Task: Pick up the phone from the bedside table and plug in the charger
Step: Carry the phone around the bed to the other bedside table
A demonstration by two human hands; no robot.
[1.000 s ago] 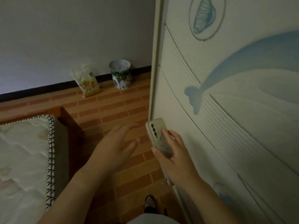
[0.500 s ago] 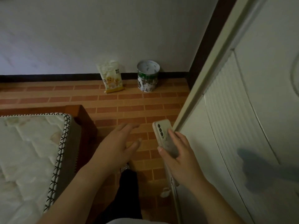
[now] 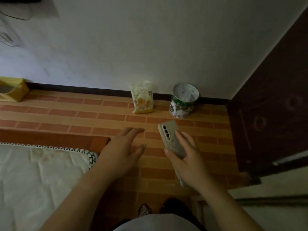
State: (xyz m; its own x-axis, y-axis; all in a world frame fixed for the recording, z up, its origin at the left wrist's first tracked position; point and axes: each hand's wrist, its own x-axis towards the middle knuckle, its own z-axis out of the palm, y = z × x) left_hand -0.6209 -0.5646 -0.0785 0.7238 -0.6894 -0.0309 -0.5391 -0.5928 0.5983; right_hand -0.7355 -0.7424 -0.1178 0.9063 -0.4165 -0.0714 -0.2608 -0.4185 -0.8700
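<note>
My right hand (image 3: 185,155) grips a phone (image 3: 170,135) in a pale, patterned case, back side up with its camera lenses showing near the top edge. The phone is held over the brick-patterned floor (image 3: 100,114), just right of centre. My left hand (image 3: 123,150) hovers beside it to the left, fingers spread and holding nothing. Dark cables (image 3: 10,17) hang on the wall at the top left, blurred; I cannot tell whether one is the charger. No bedside table is in view.
A mattress (image 3: 33,172) on a wooden bed frame (image 3: 50,135) fills the lower left. A snack bag (image 3: 143,97) and a green tin (image 3: 183,100) stand against the wall. A dark door (image 3: 275,105) is at the right, a yellow box (image 3: 11,89) at far left.
The view has swung left, away from the pale wardrobe with the whale picture, toward the wall and floor. My right hand keeps hold of the phone; my left hand stays spread beside it.
</note>
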